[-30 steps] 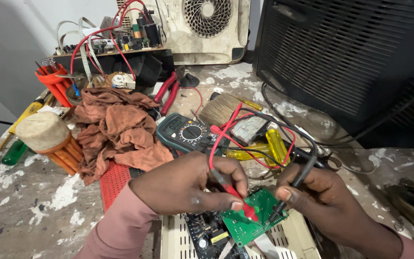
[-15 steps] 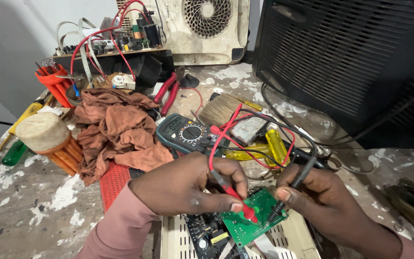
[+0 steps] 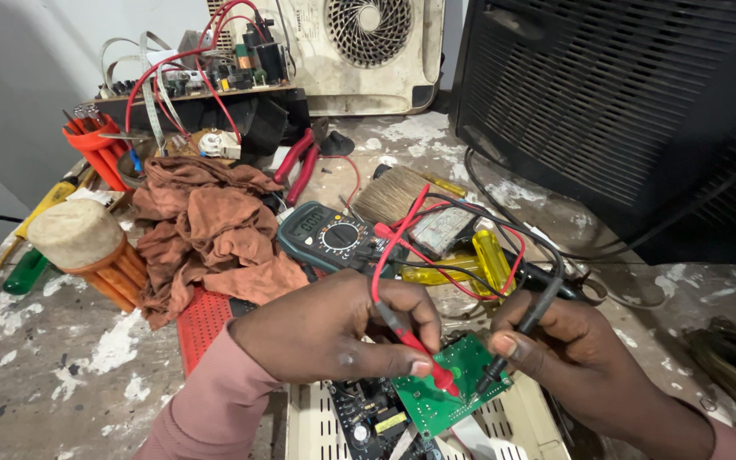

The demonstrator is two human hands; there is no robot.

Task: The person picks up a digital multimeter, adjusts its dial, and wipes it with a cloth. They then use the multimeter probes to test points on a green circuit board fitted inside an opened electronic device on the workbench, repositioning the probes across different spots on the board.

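Note:
My left hand (image 3: 334, 334) grips a red multimeter probe (image 3: 423, 358) with its tip on a small green circuit board (image 3: 443, 399). My right hand (image 3: 572, 349) holds a black probe (image 3: 517, 334), whose tip touches the same board near its right edge. The board sits tilted over a cream slotted casing (image 3: 521, 426) with a dark board inside. Red and black leads run up to a dark green multimeter (image 3: 330, 234) lying behind my hands.
A crumpled brown rag (image 3: 206, 230) lies left, beside a red grille (image 3: 202, 319) and a spool with orange handles (image 3: 87, 247). Yellow screwdrivers (image 3: 479, 260), a brush (image 3: 393, 192) and red pliers (image 3: 296, 158) lie behind. A black speaker cabinet (image 3: 623, 102) stands right.

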